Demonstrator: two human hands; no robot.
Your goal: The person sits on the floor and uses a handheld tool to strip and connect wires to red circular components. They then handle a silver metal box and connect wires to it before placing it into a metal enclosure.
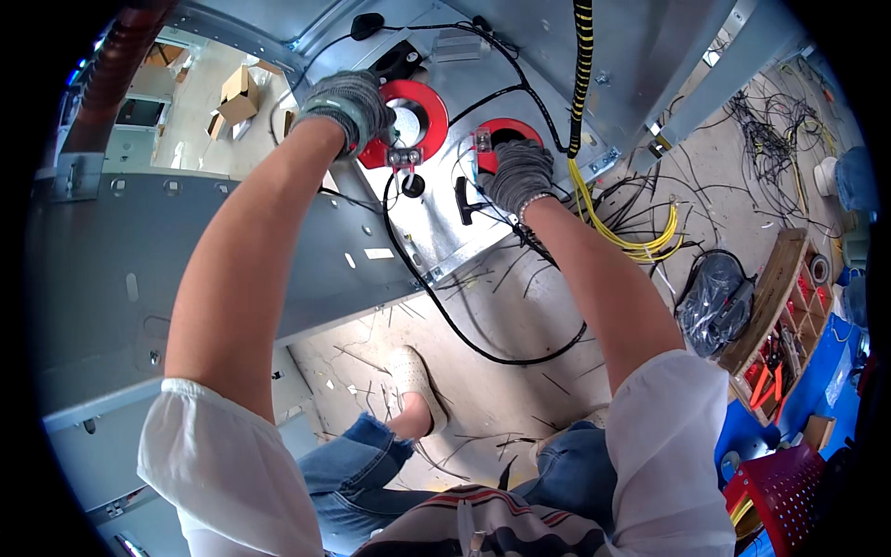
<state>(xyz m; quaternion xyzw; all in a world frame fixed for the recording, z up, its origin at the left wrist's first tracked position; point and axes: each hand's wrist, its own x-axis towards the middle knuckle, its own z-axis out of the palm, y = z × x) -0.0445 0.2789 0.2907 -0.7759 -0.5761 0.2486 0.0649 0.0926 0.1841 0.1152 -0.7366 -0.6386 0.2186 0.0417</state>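
Observation:
My left hand (351, 104), in a grey knit glove, is closed round the left side of a large red ring (434, 119) with a pale metallic middle. A small clear-covered terminal block (405, 157) sits at that ring's lower edge. My right hand (522, 174), gloved too, curls over the lower part of a second red ring (516, 124) with a dark opening. Its fingertips are hidden, so what they grip cannot be made out. Just left of this hand lies a black T-shaped handle (464, 201). Both rings are on a shiny metal plate (445, 237) in a cabinet frame.
A black cable (445, 320) loops below the plate. Yellow wires (650, 249) and a yellow-striped black cable (582, 74) hang at the right. On the floor are wire scraps and a bagged black item (715, 302). A wooden toolbox (766, 306) holds orange-handled pliers (768, 381).

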